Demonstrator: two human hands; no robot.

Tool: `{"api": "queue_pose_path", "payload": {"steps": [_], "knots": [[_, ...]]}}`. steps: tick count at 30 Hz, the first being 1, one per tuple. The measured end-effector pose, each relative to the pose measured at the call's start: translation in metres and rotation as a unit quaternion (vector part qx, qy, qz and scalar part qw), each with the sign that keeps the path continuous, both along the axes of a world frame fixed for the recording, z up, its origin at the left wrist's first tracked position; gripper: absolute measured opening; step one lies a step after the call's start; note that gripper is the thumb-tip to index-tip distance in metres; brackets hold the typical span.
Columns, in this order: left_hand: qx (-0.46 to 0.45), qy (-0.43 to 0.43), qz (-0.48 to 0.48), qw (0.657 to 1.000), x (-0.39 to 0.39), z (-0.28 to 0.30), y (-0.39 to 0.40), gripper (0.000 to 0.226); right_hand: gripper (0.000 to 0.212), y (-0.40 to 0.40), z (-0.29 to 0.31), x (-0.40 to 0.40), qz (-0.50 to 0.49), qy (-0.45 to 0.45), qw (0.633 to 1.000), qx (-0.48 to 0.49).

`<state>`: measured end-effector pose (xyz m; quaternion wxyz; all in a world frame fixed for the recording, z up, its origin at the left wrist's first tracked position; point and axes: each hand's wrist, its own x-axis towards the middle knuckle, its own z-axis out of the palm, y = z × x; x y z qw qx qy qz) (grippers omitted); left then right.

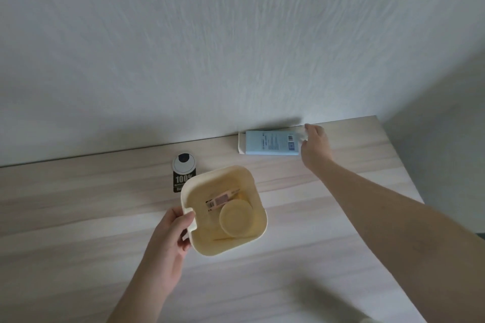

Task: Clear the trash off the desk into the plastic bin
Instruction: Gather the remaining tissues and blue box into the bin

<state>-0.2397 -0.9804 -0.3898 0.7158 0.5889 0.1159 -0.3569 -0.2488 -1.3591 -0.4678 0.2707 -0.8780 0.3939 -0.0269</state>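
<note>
A cream plastic bin (256, 193) stands on the light wooden desk (315, 257). Inside lie a round cream lid (236, 219) and a small pinkish wrapper (220, 199). My left hand (172, 233) grips the bin's handle on its left side. A pale blue tube (270, 143) lies flat against the wall at the desk's back. My right hand (316, 148) reaches its right end, thumb and fingers closing around that end. A black and white hang tag (183, 172) lies just behind the bin, partly hidden by its rim.
A white textured wall (236, 47) rises along the desk's back edge. The desk's right edge runs diagonally at the right, with a grey wall beyond it.
</note>
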Motion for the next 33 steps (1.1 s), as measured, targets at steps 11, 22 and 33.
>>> {"api": "queue_pose_path", "payload": {"steps": [11,22,33], "knots": [[0.006,-0.013,0.033,0.999,-0.018,0.019,-0.013,0.019,0.027,-0.020,-0.010,-0.019,0.079,0.083,0.992,-0.055],[0.037,-0.005,0.050,0.998,-0.046,0.023,-0.029,0.024,0.018,0.060,0.117,-0.079,-0.034,-0.241,0.955,0.168],[0.023,-0.047,0.002,0.999,-0.096,0.056,-0.040,0.040,0.032,0.182,0.175,-0.165,0.334,-0.110,0.929,0.119]]}}
